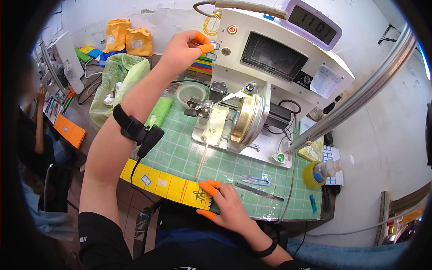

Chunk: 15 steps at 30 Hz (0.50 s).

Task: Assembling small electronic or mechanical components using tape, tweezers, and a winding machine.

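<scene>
My left hand (pixel 191 47), with orange finger cots, reaches up to the left edge of a white machine (pixel 279 54). Its fingertips are pinched on a small blue-edged label (pixel 216 46) there; a second such label (pixel 211 56) sits just below. At the front edge of the table, my right hand (pixel 227 204), also in orange finger cots, grips the right end of a long yellow strip (pixel 168 186) between thumb and fingers. The strip has handwritten marks, a red zigzag line and a blue-edged label on it. A thin rod (pixel 202 162) runs from the machine toward the strip.
On the green gridded mat (pixel 177 155) lie tweezers (pixel 258 194) and blue-handled snips (pixel 255 180). The machine carries a gold spool (pixel 245 118). A yellow-based bottle (pixel 312 174) stands at right, a green plastic bag (pixel 128 74) at left. Another person (pixel 38 121) sits far left.
</scene>
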Each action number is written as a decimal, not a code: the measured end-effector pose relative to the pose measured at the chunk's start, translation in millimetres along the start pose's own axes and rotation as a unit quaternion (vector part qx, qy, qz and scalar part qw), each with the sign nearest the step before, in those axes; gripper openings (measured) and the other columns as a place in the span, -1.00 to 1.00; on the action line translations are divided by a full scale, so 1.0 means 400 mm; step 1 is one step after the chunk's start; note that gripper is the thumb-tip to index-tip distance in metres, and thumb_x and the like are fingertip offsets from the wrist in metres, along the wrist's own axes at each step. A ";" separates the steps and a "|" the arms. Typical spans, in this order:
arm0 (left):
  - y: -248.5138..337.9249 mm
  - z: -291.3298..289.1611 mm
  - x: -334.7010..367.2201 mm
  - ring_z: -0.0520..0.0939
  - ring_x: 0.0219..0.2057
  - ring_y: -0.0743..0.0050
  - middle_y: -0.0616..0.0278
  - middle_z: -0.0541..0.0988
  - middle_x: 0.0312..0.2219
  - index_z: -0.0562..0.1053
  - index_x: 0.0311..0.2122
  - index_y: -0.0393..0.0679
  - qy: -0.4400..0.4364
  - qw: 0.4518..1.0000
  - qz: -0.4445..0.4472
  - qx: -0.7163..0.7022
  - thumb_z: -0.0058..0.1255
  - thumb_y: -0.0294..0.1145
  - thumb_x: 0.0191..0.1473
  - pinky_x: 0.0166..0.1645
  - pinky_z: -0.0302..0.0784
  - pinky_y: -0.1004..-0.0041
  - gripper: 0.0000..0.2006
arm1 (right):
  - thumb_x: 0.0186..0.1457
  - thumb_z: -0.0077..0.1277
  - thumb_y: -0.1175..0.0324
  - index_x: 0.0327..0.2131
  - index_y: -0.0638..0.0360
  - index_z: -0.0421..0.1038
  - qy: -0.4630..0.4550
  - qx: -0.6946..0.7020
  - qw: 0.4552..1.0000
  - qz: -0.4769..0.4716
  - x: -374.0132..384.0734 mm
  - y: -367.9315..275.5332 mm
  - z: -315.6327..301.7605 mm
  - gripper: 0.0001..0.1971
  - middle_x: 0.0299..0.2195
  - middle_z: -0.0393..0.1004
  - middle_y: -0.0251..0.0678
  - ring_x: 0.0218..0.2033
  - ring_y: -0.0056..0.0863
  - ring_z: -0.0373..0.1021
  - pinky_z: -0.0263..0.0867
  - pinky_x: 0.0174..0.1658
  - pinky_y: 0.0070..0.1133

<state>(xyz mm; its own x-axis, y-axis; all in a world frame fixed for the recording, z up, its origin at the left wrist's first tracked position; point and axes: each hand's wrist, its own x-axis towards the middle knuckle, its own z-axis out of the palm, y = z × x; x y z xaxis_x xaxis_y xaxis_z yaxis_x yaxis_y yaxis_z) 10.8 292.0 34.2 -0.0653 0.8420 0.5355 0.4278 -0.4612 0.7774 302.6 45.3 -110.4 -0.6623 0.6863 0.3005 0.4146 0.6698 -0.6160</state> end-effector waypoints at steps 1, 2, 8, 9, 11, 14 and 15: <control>0.003 0.003 -0.006 0.56 -0.31 0.67 0.35 0.63 -0.35 0.59 -0.17 -0.27 -0.006 1.000 0.014 0.011 0.24 -0.44 0.19 -0.10 0.48 0.55 -0.85 | -0.02 0.41 0.14 0.26 0.15 0.34 -0.001 0.002 1.000 0.000 -0.001 0.000 0.002 -0.21 0.10 0.41 -0.11 -0.03 -0.08 0.36 0.32 0.08 -0.30; 0.006 0.004 -0.018 0.56 -0.31 0.67 0.35 0.63 -0.35 0.59 -0.17 -0.27 -0.005 1.000 0.014 0.011 0.24 -0.44 0.19 -0.10 0.48 0.55 -0.85 | -0.03 0.42 0.14 0.26 0.15 0.34 -0.002 0.004 1.000 0.000 -0.003 -0.001 0.005 -0.21 0.09 0.41 -0.12 -0.03 -0.08 0.36 0.32 0.08 -0.30; 0.142 -0.072 -0.155 0.60 -0.17 0.64 0.33 0.60 -0.28 0.52 -0.17 -0.27 -0.055 0.998 0.017 -0.015 0.20 -0.49 0.21 0.00 0.49 0.56 -0.86 | -0.05 0.43 0.16 0.26 0.15 0.34 0.003 0.014 1.000 -0.008 -0.011 -0.010 0.008 -0.20 0.08 0.41 -0.11 -0.03 -0.07 0.36 0.32 0.08 -0.29; 0.173 -0.088 -0.198 0.59 -0.15 0.63 0.31 0.59 -0.24 0.50 -0.17 -0.27 -0.080 0.996 0.002 -0.050 0.19 -0.52 0.20 0.01 0.49 0.55 -0.86 | -0.05 0.43 0.16 0.25 0.16 0.34 -0.002 0.018 1.000 -0.003 -0.012 -0.008 0.006 -0.20 0.09 0.40 -0.08 -0.01 -0.05 0.36 0.32 0.09 -0.28; 0.218 -0.102 -0.306 0.58 -0.13 0.62 0.29 0.58 -0.21 0.48 -0.16 -0.27 -0.115 0.989 -0.038 -0.084 0.19 -0.54 0.19 0.02 0.48 0.54 -0.85 | 0.01 0.39 0.13 0.26 0.17 0.32 0.010 0.021 1.000 -0.011 -0.012 -0.001 0.003 -0.23 0.09 0.37 -0.07 0.03 -0.03 0.33 0.28 0.13 -0.26; 0.269 -0.091 -0.481 0.60 -0.13 0.40 0.20 0.54 -0.22 0.45 -0.16 -0.28 -0.149 0.978 -0.026 -0.143 0.20 -0.64 0.07 0.06 0.48 0.39 -0.77 | 0.02 0.39 0.20 0.23 0.18 0.34 0.046 0.022 0.999 0.016 -0.010 -0.002 -0.025 -0.28 0.10 0.37 -0.05 0.07 -0.01 0.31 0.27 0.17 -0.24; 0.299 -0.072 -0.536 0.60 -0.15 0.36 0.18 0.53 -0.26 0.44 -0.22 -0.27 -0.140 0.971 -0.105 -0.162 0.22 -0.63 0.04 0.04 0.48 0.38 -0.79 | 0.01 0.40 0.26 0.22 0.19 0.36 0.056 0.039 0.997 0.019 -0.003 -0.009 -0.049 -0.30 0.08 0.40 -0.06 0.06 -0.02 0.31 0.25 0.19 -0.24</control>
<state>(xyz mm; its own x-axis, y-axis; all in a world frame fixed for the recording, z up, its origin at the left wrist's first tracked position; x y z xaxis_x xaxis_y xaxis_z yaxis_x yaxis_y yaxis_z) 49.9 48.2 21.7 0.1467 0.9490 0.2790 0.1220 -0.2972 0.9470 314.2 47.7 -94.2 -0.5708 0.7416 0.3523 0.3853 0.6209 -0.6827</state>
